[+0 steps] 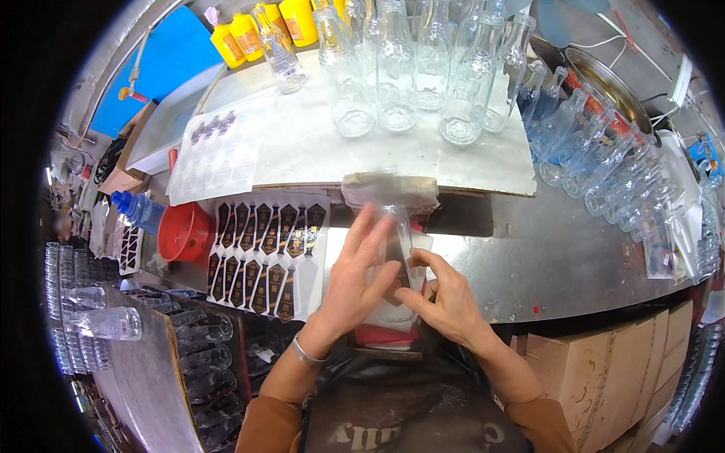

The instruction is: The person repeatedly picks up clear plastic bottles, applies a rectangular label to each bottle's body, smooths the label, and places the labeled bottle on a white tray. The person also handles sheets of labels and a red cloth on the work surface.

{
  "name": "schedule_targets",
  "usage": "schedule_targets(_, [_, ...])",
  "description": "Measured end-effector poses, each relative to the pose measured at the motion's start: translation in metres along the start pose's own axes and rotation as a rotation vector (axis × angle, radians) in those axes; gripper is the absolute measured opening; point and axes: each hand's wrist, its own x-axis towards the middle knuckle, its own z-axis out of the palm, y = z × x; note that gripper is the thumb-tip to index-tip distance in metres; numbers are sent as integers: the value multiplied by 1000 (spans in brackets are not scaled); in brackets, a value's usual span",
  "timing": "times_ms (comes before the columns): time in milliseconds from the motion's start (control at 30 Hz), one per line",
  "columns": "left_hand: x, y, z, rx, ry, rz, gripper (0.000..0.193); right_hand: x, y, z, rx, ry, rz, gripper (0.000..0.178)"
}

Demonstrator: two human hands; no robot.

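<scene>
A clear glass bottle (395,235) with a dark label lies between my hands, its far end toward a rolled cloth pad (355,190). My left hand (353,275) is open along the bottle's left side, fingers stretched forward and touching it. My right hand (447,302) is at the right side, thumb and forefinger apart, their tips against the bottle around the label. Its other fingers are curled and partly hidden. The far end of the bottle is blurred. To the left lies a sheet of black labels (260,253) in rows.
Several clear bottles (396,83) stand on the white-covered board ahead; more (596,166) lean at the right. A paler label sheet (219,151), red bowl (185,232) and blue-capped bottle (143,211) are at left. Cardboard boxes (596,362) stand lower right, dark-labelled bottles (208,359) lower left.
</scene>
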Motion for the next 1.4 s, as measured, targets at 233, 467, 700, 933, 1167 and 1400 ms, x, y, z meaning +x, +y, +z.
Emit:
schedule_targets(233, [0,0,-2,64,-29,16,57,-3,0,-1,25,-22,4,69])
schedule_targets(467, [2,5,-2,23,-25,-12,59,-2,6,-3,92,-49,0,63])
schedule_targets(700, [-21,-8,-4,-448,-41,-220,67,0,22,-11,374,-148,151,42])
schedule_targets(933, [-36,-10,7,-620,-29,-299,69,2,9,-8,257,-127,136,50])
schedule_targets(1167, [-35,-10,12,-649,4,-286,72,4,13,-6,254,-119,124,51])
schedule_targets(1400, [-34,-5,12,-652,3,-321,72,3,14,-6,288,-123,122,50])
